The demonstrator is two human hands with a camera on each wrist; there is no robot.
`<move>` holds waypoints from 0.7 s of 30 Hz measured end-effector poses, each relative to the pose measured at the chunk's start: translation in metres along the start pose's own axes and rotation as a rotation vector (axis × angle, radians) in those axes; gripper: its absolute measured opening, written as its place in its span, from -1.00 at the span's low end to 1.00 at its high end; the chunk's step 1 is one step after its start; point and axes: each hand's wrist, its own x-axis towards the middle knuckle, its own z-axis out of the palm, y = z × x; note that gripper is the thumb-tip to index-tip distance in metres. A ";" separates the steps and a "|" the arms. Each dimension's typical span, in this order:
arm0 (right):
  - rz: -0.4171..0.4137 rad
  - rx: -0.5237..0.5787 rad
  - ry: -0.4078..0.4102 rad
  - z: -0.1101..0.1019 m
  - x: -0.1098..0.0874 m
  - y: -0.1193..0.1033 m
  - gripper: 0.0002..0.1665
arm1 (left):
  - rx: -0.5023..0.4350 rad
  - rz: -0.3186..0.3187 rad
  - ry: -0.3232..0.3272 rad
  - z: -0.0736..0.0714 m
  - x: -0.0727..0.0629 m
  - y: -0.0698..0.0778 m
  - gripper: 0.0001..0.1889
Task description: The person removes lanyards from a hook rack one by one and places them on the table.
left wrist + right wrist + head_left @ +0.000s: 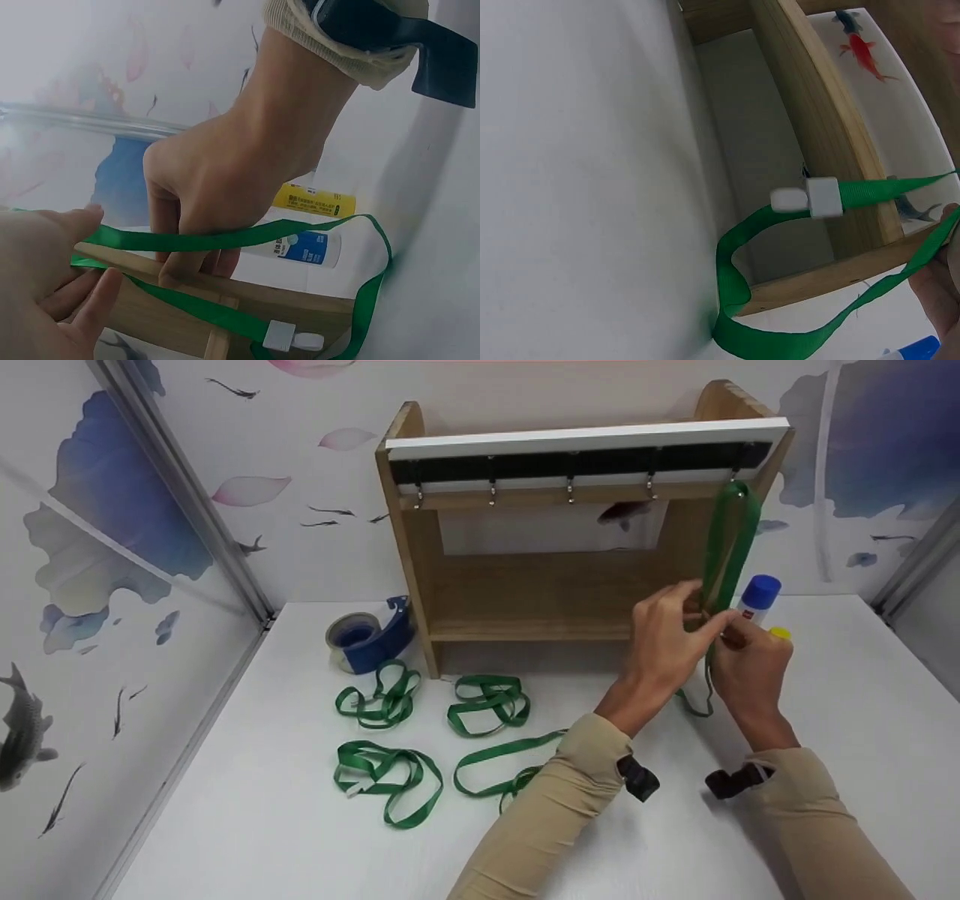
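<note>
A green lanyard [731,540] hangs in a long loop from the rightmost hook [735,474] of a rack. Partway down, my left hand [664,637] holds its strands between thumb and fingers. Beside it, the right hand [754,667] pinches the ribbon, fingers curled, close to the left thumb. Below both hands the lanyard's lower end dangles; its white plastic buckle [825,196] shows in the right wrist view. In the left wrist view, the left hand [45,285] is at the lower left, and ribbon runs past the right hand [217,180]. Overlapping fingers partly hide the grip.
Several coiled green lanyards [379,701] lie on the white table [247,825]. The wooden rack [525,592] has further bare hooks [570,491]. A blue tape dispenser [382,641] stands left of it; a blue-capped glue stick [759,596] and a yellow-capped tube [780,633] stand right.
</note>
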 end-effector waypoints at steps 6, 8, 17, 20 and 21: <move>-0.023 0.010 -0.006 0.001 -0.002 0.000 -0.73 | -0.006 0.007 -0.002 -0.002 -0.002 -0.003 -0.71; -0.018 0.025 -0.008 0.002 -0.002 0.000 -0.68 | -0.031 0.028 0.011 -0.007 -0.002 -0.006 -0.75; -0.024 0.069 -0.014 0.004 0.000 0.001 -0.58 | -0.107 0.258 0.155 -0.059 0.009 0.000 -0.84; -0.020 0.056 -0.014 0.003 0.001 0.001 -0.59 | -0.080 0.314 0.131 -0.078 0.013 0.006 -0.85; -0.017 0.056 -0.015 0.002 0.001 0.001 -0.59 | -0.076 0.321 0.111 -0.083 0.014 0.008 -0.84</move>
